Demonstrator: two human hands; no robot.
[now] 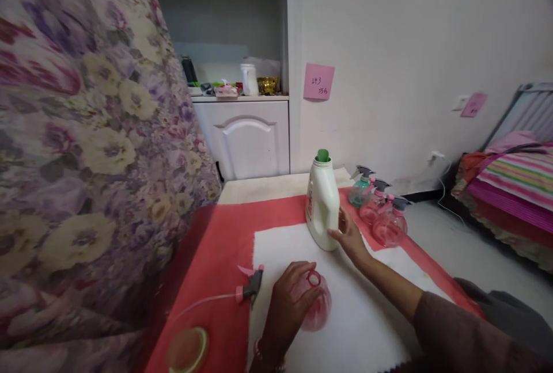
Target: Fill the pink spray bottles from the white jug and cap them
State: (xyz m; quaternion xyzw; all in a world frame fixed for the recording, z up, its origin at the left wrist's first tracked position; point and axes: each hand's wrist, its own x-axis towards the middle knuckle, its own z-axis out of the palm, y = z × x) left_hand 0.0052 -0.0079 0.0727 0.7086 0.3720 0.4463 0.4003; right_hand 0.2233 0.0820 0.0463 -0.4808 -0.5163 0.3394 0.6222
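My left hand (pixel 291 292) is wrapped round a clear pink spray bottle (pixel 318 311), uncapped, its round neck facing up, standing on the white cloth. Beyond it stands a large white detergent jug (pixel 325 206) with a green spout in its open mouth. My right hand (pixel 349 238) grips the jug low on its right side, thumb in front and fingers behind. To the left of the pink bottle lies a detached spray head (pixel 253 286), grey and pink, its thin dip tube stretching left.
Several filled or tinted spray bottles (pixel 391 226) with heads on stand along the table's right edge. A round cap-like lid (pixel 188 350) lies at the front left. A floral curtain (pixel 103 148) hangs along the left; a white cabinet (pixel 246 137) and wall stand behind.
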